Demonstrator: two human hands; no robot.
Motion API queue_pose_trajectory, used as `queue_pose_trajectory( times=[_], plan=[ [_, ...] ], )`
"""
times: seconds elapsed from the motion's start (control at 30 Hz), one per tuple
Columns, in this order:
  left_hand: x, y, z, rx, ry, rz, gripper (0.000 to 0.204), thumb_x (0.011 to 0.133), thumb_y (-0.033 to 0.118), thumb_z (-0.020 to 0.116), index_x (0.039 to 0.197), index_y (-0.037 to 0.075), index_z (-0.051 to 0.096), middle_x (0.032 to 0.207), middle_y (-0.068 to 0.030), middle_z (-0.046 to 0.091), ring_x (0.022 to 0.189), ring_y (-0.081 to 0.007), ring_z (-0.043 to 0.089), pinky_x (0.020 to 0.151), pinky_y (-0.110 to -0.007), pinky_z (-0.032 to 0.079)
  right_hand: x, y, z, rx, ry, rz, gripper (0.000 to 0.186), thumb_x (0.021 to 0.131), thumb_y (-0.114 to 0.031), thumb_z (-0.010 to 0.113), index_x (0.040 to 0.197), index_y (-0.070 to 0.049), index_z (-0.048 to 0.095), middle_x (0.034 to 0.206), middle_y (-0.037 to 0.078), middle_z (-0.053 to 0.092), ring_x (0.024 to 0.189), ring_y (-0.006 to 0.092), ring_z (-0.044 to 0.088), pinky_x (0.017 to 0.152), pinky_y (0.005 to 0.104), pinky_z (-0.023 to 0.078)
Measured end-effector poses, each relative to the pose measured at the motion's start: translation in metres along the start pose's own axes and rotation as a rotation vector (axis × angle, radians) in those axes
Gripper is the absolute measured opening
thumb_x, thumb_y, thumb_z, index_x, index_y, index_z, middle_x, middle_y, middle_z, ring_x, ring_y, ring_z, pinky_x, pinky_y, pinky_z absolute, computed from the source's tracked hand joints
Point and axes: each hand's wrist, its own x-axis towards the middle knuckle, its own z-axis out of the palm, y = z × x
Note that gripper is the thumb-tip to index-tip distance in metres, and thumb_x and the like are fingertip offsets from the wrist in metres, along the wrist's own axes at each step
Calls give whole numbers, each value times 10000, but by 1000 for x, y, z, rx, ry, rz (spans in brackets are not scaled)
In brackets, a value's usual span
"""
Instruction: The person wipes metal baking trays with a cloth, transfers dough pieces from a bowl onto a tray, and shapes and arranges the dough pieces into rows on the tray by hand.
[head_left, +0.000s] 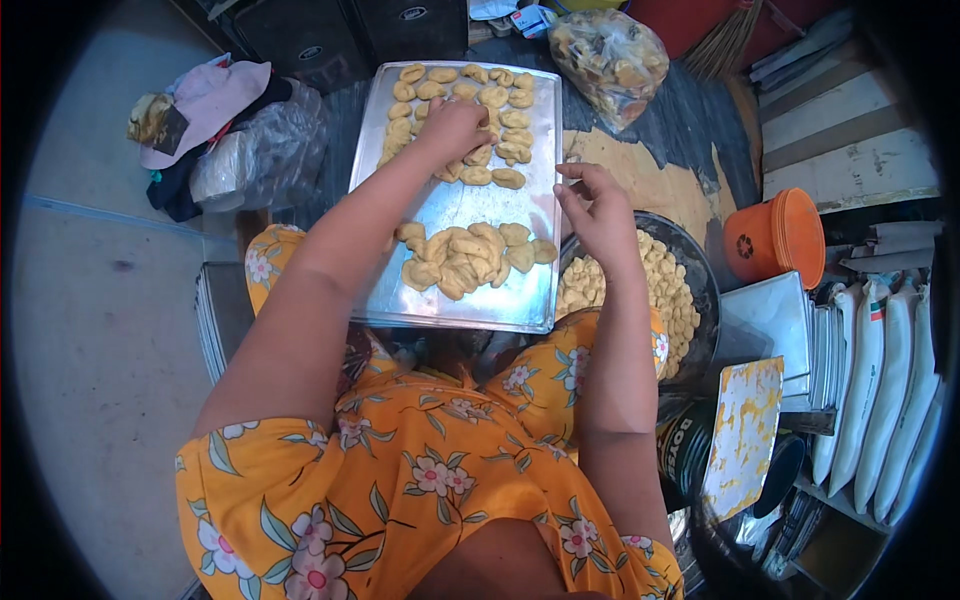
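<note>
A metal baking tray (385,215) lies across my lap. Rows of shaped yellow dough pieces (508,178) cover its far half, and a loose heap of dough pieces (460,258) lies on its near half. My left hand (455,130) reaches over the rows with its fingers curled down around a dough piece, which they partly hide. At the tray's right edge is my right hand (600,205), thumb and fingers apart, fingertips beside the rim. Whether they touch the rim is hard to see. Below my right forearm stands a dark round basin (712,300) holding many small dough pieces (672,295).
A filled clear plastic bag (608,62) sits beyond the tray's right corner. To the right are an orange bucket (775,238), stacked metal trays (765,325) and white sacks (868,380). A pink cap (215,100) and crumpled plastic (260,150) lie at the left.
</note>
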Motion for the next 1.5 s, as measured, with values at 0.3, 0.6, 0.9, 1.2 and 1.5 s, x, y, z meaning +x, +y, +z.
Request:
queue_pose_trajectory(
  times=[0.3,0.6,0.9,1.2,1.5],
  plan=[
    [-31,14,-14,113,-72,65,234,784,320,729,896,117,700,972,-46,613,1068,-237,530,937,-424,319,0,1,-1,24,8,-12,261,836,-159,693,1074,-54,676,991,139,653,844,271,645,765,367,520],
    [-31,13,3,-100,87,157,209,768,214,704,949,109,708,986,-53,626,1061,-253,542,946,-423,321,2,-3,-1,-15,-13,7,254,840,-161,691,1071,-57,678,983,132,651,858,267,646,766,368,520],
    [-18,26,11,-124,-83,200,207,802,226,695,968,105,715,957,-49,671,1036,-241,564,909,-418,326,2,-4,1,-15,-24,11,266,840,-161,690,1085,-57,675,995,132,650,866,269,648,774,369,520],
    [-50,30,1,-258,63,248,334,783,211,694,1085,70,667,903,-81,690,1041,-253,570,957,-421,308,2,-4,-1,-35,-25,26,259,839,-159,689,1074,-52,676,1009,134,652,866,273,646,773,371,519],
    [-52,31,9,-186,158,292,337,777,234,736,1069,83,663,1183,-89,583,1131,-261,528,1012,-458,291,3,-4,3,-15,-25,-4,262,846,-155,685,1085,-48,671,1019,139,653,865,271,648,770,363,518]
  ],
)
